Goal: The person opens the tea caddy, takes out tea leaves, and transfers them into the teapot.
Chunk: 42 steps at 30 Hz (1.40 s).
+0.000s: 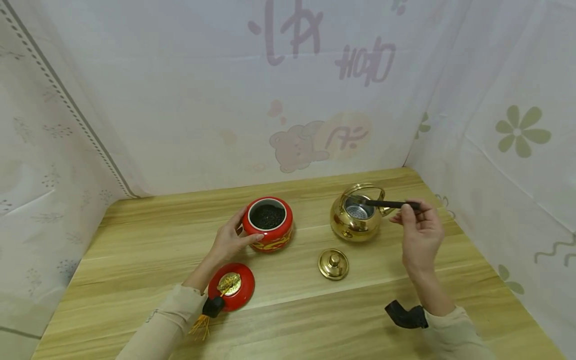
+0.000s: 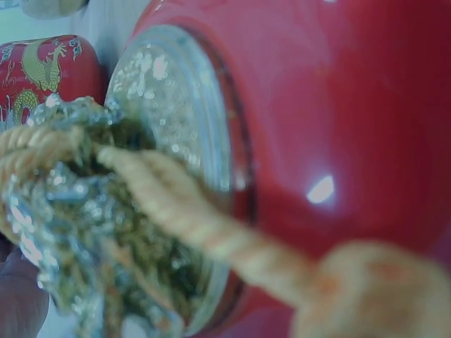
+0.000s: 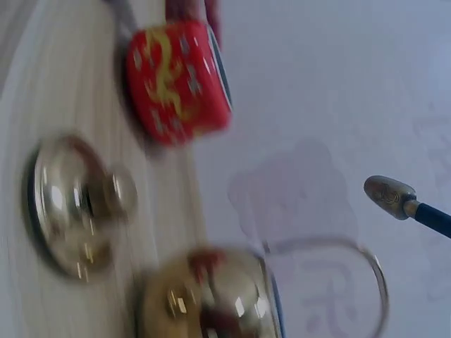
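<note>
My left hand [image 1: 228, 241] holds the side of a red tea jar [image 1: 275, 242], thumb in front. The jar stands uncovered, with dark tea leaves [image 1: 267, 217] inside. My right hand [image 1: 422, 232] grips the dark handle of a tea scoop [image 1: 388, 204], whose metal head [image 3: 389, 197] is above the mouth of a gold teapot [image 1: 355, 229]. A perforated strainer [image 1: 359, 212] shows inside that teapot. In the left wrist view, the red jar lid [image 2: 352, 105] looms close, and the jar [image 2: 53, 70] appears behind it.
The gold teapot lid [image 1: 333, 265] lies on the wooden table [image 1: 288, 325] in front of the teapot. The tasselled red jar lid rests beneath my left forearm. Each wrist wears a black mount. Patterned cloth [image 1: 180, 125] hangs behind the table and at both sides.
</note>
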Tool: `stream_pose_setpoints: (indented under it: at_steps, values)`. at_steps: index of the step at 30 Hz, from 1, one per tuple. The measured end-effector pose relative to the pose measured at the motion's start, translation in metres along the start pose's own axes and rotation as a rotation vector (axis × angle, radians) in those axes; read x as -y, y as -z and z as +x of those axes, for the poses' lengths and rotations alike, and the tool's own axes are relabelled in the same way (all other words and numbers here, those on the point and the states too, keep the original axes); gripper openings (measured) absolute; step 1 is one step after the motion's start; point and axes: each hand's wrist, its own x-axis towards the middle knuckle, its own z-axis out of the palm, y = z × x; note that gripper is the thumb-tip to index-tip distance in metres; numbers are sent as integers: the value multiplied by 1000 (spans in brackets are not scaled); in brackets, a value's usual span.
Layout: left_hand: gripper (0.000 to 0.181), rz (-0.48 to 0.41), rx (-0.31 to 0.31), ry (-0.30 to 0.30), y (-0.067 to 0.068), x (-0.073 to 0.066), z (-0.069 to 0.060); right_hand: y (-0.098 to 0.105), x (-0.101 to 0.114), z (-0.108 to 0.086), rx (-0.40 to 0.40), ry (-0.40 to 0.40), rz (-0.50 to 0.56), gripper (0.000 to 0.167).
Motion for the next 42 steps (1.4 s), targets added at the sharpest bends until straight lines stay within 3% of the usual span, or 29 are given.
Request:
stream_pose_setpoints:
  at_steps: [6,12,18,25,32,38,42]
  values:
    - [88,-6,1,1,0,2,0,-45,-27,-26,181,-124,-162,21]
    - [88,-70,9,22,-2,4,0,-79,-56,-41,342,-220,-288,20]
    - [88,-76,9,15,-3,2,0,-113,-58,-42,437,-321,-378,17]
    - [88,-64,11,5,-3,2,0,-118,-95,-46,513,-169,-481,15]
    - [87,-45,12,0,-2,1,-1,-124,-99,-46,546,-51,-630,9]
    - [88,-38,4,-7,0,1,0,-130,-107,-48,594,63,-686,7]
    - [89,-22,6,-17,1,1,0,-132,-111,-52,615,91,-713,6]
